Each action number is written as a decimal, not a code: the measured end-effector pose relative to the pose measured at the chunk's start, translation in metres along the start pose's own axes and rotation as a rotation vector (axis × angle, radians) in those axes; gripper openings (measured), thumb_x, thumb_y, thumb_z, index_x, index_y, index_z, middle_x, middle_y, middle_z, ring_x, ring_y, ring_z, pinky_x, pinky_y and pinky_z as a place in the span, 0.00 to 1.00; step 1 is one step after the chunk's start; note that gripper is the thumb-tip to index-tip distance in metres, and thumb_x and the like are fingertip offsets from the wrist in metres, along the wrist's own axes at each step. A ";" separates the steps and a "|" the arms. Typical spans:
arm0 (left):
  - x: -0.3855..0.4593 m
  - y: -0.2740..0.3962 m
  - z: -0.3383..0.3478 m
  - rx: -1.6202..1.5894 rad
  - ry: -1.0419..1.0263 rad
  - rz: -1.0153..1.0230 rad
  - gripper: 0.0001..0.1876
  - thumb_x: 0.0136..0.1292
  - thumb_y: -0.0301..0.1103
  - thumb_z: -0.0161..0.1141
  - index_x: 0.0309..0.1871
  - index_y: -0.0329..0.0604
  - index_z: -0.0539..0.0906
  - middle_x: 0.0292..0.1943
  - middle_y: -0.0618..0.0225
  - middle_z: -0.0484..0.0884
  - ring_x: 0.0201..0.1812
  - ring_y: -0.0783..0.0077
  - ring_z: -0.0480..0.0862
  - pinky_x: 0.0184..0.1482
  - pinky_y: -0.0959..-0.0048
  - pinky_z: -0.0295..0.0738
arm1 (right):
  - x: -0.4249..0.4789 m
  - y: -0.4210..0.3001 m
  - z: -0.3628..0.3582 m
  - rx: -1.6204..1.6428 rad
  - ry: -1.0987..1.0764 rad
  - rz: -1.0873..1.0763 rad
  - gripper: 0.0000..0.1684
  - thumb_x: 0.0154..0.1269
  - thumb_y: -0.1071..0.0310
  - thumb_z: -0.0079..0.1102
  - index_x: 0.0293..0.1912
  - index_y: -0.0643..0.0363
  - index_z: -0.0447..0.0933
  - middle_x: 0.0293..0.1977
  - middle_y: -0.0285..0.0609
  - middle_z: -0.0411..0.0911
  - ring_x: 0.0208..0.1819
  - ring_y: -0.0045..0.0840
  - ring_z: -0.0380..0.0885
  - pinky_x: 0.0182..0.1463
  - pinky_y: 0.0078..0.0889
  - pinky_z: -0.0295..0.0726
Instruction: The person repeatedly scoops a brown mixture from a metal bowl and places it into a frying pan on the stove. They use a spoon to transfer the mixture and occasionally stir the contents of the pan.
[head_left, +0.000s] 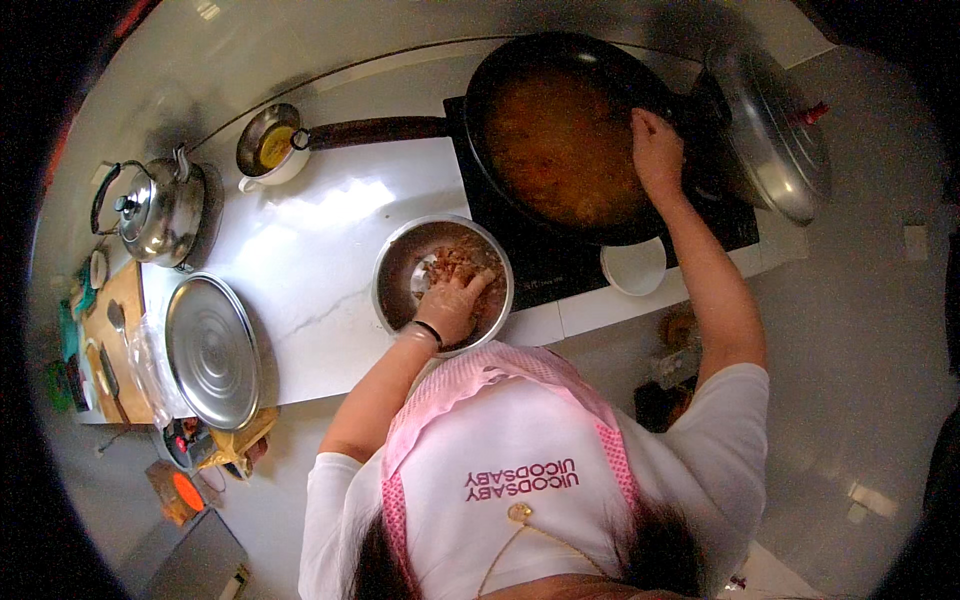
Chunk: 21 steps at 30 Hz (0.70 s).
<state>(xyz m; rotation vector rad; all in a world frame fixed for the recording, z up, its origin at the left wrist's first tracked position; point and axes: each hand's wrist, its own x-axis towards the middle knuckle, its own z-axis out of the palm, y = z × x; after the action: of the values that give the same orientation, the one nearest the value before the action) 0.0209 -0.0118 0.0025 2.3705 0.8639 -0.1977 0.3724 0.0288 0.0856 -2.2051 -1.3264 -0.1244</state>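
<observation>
My left hand (448, 309), a dark band at its wrist, reaches into a steel mixing bowl (391, 281). Its fingers touch reddish-brown chopped pieces, perhaps meat (452, 262); whether they grip any is hidden. The bowl stands on the white counter (330, 360) at the front edge, left of the cooktop. Over the right side of a large black wok (480, 161) is my right hand (657, 150), its fingers bunched downward. Whether it holds a small piece cannot be told. Orange-brown, soupy food (559, 150) covers the wok's bottom.
The wok's long handle (375, 131) points left over the counter. A white bowl (634, 267) sits at the cooktop's (540, 274) front edge. A large metal lid (772, 142) leans at right. Leftward are a kettle (161, 217), a round metal lid (214, 349) and a cutting board (131, 330).
</observation>
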 end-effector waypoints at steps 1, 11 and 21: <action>0.000 -0.004 0.002 0.021 0.057 0.076 0.24 0.59 0.33 0.49 0.61 0.61 0.66 0.53 0.47 0.71 0.51 0.43 0.74 0.53 0.54 0.71 | -0.001 0.002 0.002 -0.056 0.023 -0.134 0.15 0.67 0.62 0.48 0.47 0.59 0.76 0.39 0.44 0.79 0.41 0.36 0.77 0.48 0.35 0.73; 0.017 0.000 0.017 0.000 -0.008 -0.160 0.13 0.60 0.39 0.51 0.49 0.54 0.76 0.48 0.46 0.75 0.45 0.49 0.80 0.44 0.56 0.76 | -0.037 -0.065 -0.050 0.161 0.066 -0.179 0.12 0.65 0.69 0.51 0.45 0.61 0.78 0.42 0.44 0.79 0.44 0.32 0.77 0.50 0.29 0.74; -0.002 -0.026 0.017 -1.978 0.034 -0.283 0.14 0.56 0.31 0.57 0.46 0.42 0.76 0.43 0.65 0.79 0.42 0.69 0.80 0.43 0.69 0.77 | -0.140 -0.127 -0.080 0.724 -0.093 0.027 0.10 0.63 0.77 0.52 0.44 0.66 0.77 0.37 0.43 0.79 0.40 0.22 0.77 0.45 0.20 0.74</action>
<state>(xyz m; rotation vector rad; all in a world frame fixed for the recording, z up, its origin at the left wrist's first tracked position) 0.0044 -0.0068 -0.0229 0.4045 0.7238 0.4310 0.2104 -0.0766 0.1562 -1.6185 -1.1462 0.4129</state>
